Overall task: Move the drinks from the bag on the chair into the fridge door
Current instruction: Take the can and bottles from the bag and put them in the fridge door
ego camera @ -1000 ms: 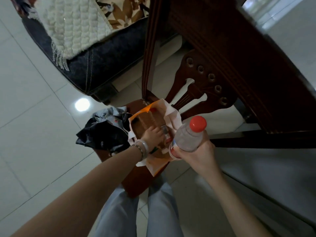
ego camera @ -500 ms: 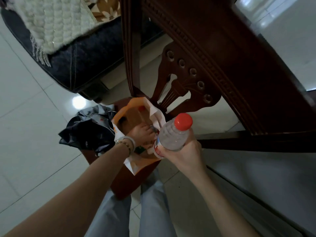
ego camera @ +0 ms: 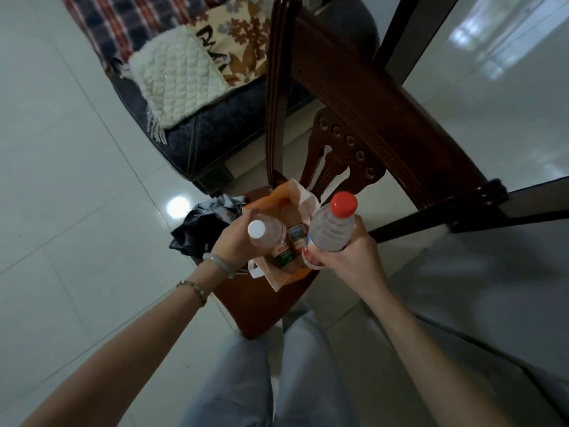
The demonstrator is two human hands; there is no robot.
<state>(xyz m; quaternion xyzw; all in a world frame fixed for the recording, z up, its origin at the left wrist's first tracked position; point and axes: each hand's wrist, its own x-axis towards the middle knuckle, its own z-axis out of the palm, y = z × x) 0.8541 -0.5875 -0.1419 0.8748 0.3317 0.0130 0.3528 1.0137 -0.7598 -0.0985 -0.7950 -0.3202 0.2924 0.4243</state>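
A person standing over a dark wooden chair is now holding a drink in each hand. The left hand, which half a second ago was reaching down inside the orange-and-white bag, is now raised above the bag's mouth with its fingers wrapped around a white-capped bottle of brownish liquid. The right hand is still gripping the clear red-capped bottle, fingers closed around its lower half, just beside the bag's right edge. The two bottles are tilting toward each other, near but apart. The view is also taking in more of the room than before, with the chair sitting lower in the picture.

The bag is standing open on the chair seat, and another red cap and a labelled drink are showing inside it. A crumpled dark cloth is lying on the seat against the bag's left side. Two bracelets are circling the left wrist.

The floor is pale glossy tile, catching one round spot of light. Beyond the chair's carved back, a dark sofa is carrying a cream knitted throw, a plaid blanket and a leaf-patterned cushion. A glass-topped table is running along the right.
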